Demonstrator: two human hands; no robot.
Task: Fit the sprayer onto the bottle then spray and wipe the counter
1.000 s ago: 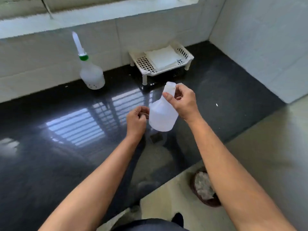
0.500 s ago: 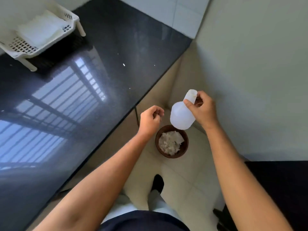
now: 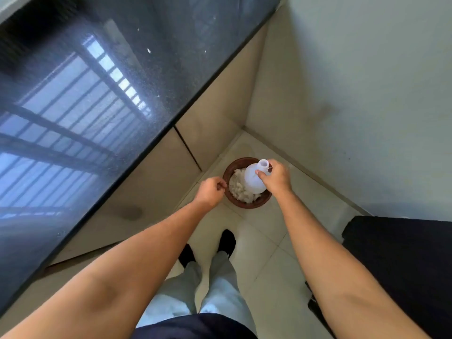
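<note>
My right hand (image 3: 277,179) grips the neck of the white plastic bottle (image 3: 253,179), which is upright with its mouth uncapped. The bottle hangs over a round brown bin (image 3: 244,204) on the floor. Just left of the bin's rim is my left hand (image 3: 211,192), fingers curled and pinched together; whether something small sits between them does not show. The black glossy counter (image 3: 97,94) fills the upper left. No sprayer is in view.
The bin holds crumpled white paper (image 3: 238,187) and stands in a floor corner between the counter's beige front and a pale wall. My legs and dark shoes (image 3: 227,241) are below the hands. A black object (image 3: 403,265) stands at the right.
My view has swung away from the counter and down to the floor. Both hands have dropped toward the bin, with the bottle now right above it.
</note>
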